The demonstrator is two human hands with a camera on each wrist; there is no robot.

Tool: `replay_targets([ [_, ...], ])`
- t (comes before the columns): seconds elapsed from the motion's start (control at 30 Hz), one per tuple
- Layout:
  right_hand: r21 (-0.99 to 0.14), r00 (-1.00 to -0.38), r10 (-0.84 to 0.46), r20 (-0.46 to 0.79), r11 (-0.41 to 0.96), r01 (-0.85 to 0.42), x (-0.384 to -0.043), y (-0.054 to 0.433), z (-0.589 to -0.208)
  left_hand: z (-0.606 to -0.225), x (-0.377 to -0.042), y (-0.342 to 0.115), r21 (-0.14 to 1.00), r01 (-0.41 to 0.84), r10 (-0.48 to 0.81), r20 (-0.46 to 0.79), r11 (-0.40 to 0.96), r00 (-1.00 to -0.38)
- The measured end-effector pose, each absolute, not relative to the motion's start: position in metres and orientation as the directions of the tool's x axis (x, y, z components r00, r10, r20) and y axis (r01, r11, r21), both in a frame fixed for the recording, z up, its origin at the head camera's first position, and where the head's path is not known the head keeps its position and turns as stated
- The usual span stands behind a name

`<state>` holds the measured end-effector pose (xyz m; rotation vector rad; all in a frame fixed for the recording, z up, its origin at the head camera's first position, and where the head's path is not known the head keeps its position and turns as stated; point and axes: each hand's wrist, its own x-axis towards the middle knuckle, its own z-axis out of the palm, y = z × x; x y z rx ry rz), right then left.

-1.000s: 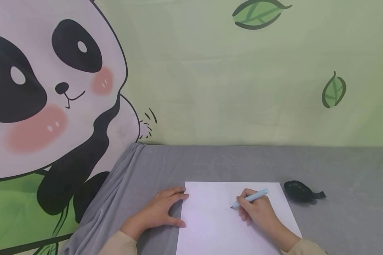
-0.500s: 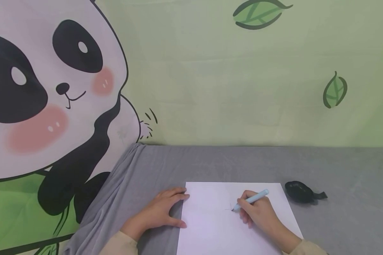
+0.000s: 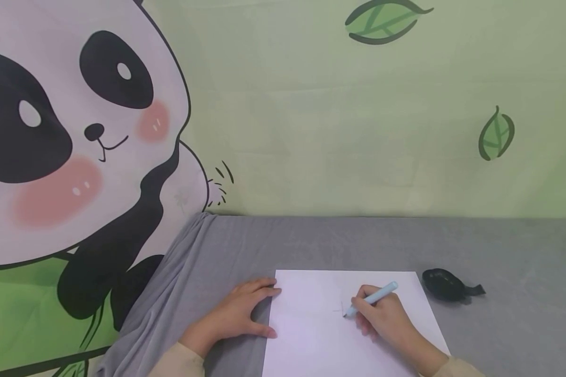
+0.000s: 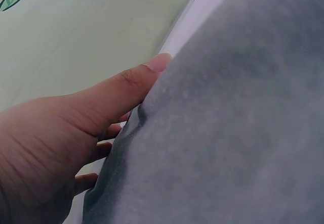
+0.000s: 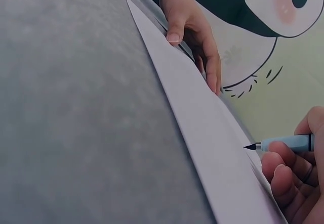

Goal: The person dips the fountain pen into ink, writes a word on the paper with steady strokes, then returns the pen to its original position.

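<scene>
In the head view a white sheet of paper (image 3: 306,335) lies on a grey cloth. My right hand (image 3: 384,317) grips a light blue pen (image 3: 377,294) with a dark tip, also seen as a pen (image 5: 288,143) in the right wrist view. Its tip is at the paper, beside faint thin lines that form a small cross. My left hand (image 3: 236,314) rests at the paper's left edge, fingers spread, with thumb and fingertips on the margin. The left wrist view shows that thumb (image 4: 126,85) against the paper's edge.
To the right of the paper lies a black, leaf-shaped object (image 3: 445,285) with a short tail; its kind is unclear. The grey cloth (image 3: 358,241) covers the surface. Behind it hangs a pale green backdrop (image 3: 311,131) with a printed panda and leaves.
The pen tip in my right hand has moved slightly down the paper, and the vertical line above it has grown longer. My left hand stays at the paper's edge.
</scene>
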<state>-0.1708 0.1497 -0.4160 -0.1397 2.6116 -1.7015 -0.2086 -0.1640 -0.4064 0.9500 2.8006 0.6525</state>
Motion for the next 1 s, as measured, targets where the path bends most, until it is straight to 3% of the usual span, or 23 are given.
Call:
replay_targets([
  [1.0,-0.902,-0.982,-0.186,0.046,0.414,-0.120,-0.1658,0.1492,-0.4148,-0.4096,-0.2095,-0.1650,0.407,0.577,0.609,0.062,0.708,-0.791],
])
